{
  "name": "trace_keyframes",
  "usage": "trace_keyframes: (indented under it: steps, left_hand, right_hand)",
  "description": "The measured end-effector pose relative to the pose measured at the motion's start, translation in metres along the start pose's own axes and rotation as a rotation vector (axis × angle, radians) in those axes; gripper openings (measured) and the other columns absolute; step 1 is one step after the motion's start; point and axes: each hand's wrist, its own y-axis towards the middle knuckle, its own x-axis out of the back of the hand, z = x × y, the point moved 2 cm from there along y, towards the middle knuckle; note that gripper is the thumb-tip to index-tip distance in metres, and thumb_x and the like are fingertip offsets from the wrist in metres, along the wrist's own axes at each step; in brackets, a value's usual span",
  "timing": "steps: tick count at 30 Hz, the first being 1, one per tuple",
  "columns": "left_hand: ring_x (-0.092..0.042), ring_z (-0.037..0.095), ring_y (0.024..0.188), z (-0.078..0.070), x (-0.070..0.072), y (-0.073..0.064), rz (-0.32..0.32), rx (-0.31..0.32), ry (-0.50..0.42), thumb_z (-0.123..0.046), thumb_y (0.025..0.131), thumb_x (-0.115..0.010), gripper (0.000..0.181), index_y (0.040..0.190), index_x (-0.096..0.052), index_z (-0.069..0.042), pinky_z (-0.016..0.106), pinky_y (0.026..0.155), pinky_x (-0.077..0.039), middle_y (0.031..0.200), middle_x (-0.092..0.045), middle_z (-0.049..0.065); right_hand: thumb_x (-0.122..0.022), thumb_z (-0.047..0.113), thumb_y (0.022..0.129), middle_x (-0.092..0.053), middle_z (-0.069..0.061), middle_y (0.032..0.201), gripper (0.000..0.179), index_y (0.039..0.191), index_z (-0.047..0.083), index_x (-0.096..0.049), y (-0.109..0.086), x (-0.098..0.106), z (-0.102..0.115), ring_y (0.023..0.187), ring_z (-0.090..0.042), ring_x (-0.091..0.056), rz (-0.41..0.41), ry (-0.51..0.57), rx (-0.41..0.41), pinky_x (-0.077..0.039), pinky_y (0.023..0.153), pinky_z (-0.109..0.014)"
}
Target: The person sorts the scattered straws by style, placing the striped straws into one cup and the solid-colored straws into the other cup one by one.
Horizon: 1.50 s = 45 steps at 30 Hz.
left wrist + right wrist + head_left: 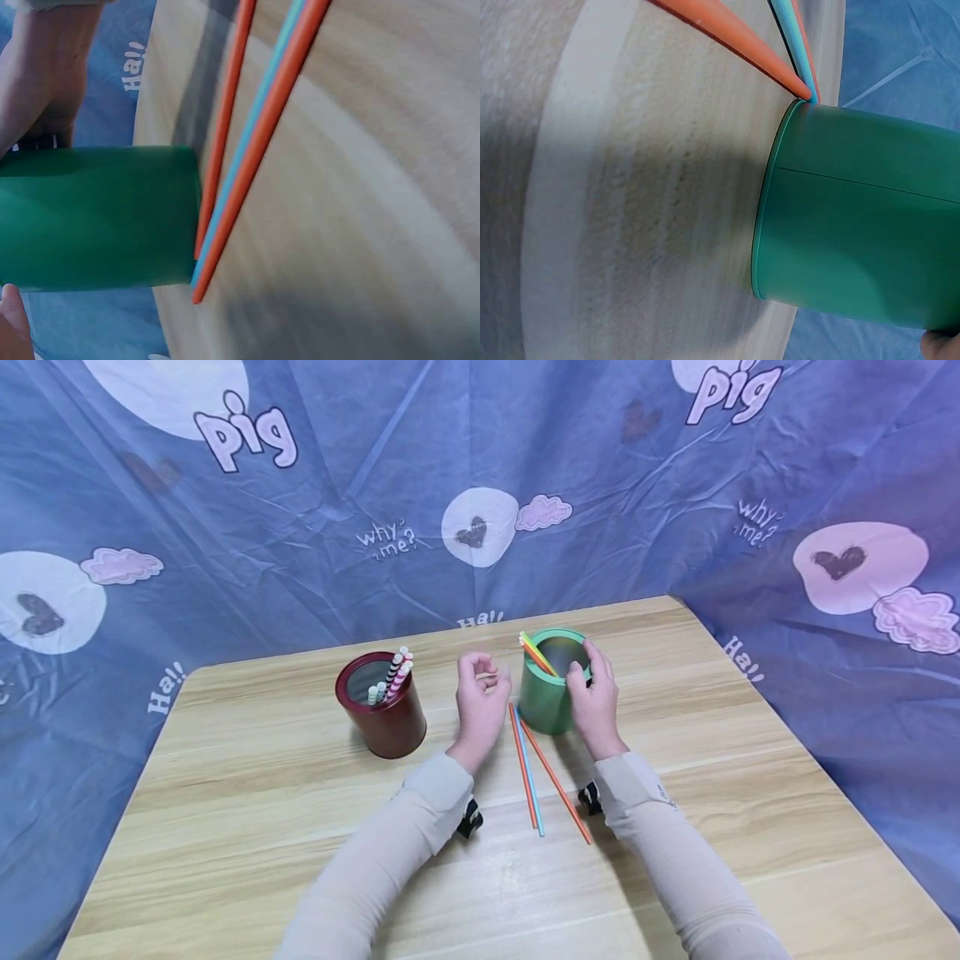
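Observation:
A green can [546,702] stands upright on the table, and my right hand [596,702] grips its right rim, thumb at the edge. Several yellow and orange straws [536,653] lean against the can's left inner side. My left hand [482,702] is just left of the can, its fingers loosely bent, with nothing visible in them. In front of the can lie two orange straws [555,781] and one blue straw [531,781], their far ends near its base. Both wrist views show the can's side wall [97,217] close up.
A dark red can [393,727] stands to the left, holding several striped paper straws [397,677] in black, pink and pale green. The wooden table [247,827] meets a blue printed cloth [322,585] at the back and sides.

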Motion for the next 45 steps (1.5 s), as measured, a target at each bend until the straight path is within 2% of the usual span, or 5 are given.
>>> trace_keyframes:
  steps: [11,20,27,36,45]
  left_hand:
    - [-0.062,0.022,0.08,0.036,0.003,-0.016,0.096,0.307,0.226,-0.001,0.078,-0.064,0.04,0.115,-0.048,-0.003,0.025,0.064,-0.053,0.104,-0.058,0.017]
    - [-0.059,0.017,0.068,0.054,0.008,-0.027,0.132,0.444,0.348,-0.004,0.076,-0.068,0.041,0.114,-0.053,-0.004,0.025,0.063,-0.052,0.094,-0.059,0.01]
    - [-0.056,0.01,0.056,0.063,0.007,-0.032,0.151,0.446,0.348,0.0,0.074,-0.066,0.041,0.114,-0.057,-0.002,0.021,0.054,-0.053,0.09,-0.057,0.008]
    - [-0.06,0.02,0.086,0.058,0.0,-0.035,0.235,0.354,0.595,-0.007,0.073,-0.069,0.05,0.122,-0.058,-0.004,0.033,0.078,-0.052,0.095,-0.065,0.009]
    - [-0.054,0.023,0.074,0.054,-0.006,-0.038,0.272,0.266,0.793,-0.006,0.068,-0.069,0.054,0.12,-0.057,-0.004,0.033,0.063,-0.048,0.087,-0.061,0.01]
  right_hand:
    - [-0.043,0.025,0.091,-0.039,-0.012,0.142,0.051,0.139,0.01,-0.041,0.0,0.0,0.001,0.129,-0.027,-0.036,-0.008,-0.003,-0.003,-0.036,0.101,-0.047]
    - [-0.044,0.025,0.091,-0.039,-0.012,0.142,0.051,0.139,0.01,-0.041,0.0,0.0,0.001,0.13,-0.026,-0.036,-0.011,0.005,0.004,-0.036,0.102,-0.046]
    - [-0.044,0.025,0.09,-0.04,-0.012,0.141,0.05,0.139,0.01,-0.042,0.0,0.0,0.001,0.129,-0.026,-0.037,-0.017,0.005,0.01,-0.037,0.101,-0.045]
    - [-0.044,0.025,0.091,-0.04,-0.013,0.142,0.05,0.139,0.01,-0.041,0.001,0.001,0.001,0.129,-0.027,-0.037,-0.016,0.001,0.008,-0.036,0.102,-0.048]
    - [-0.044,0.024,0.09,-0.04,-0.013,0.142,0.05,0.139,0.009,-0.042,0.0,0.0,0.001,0.13,-0.027,-0.036,-0.019,-0.003,0.026,-0.036,0.101,-0.046]
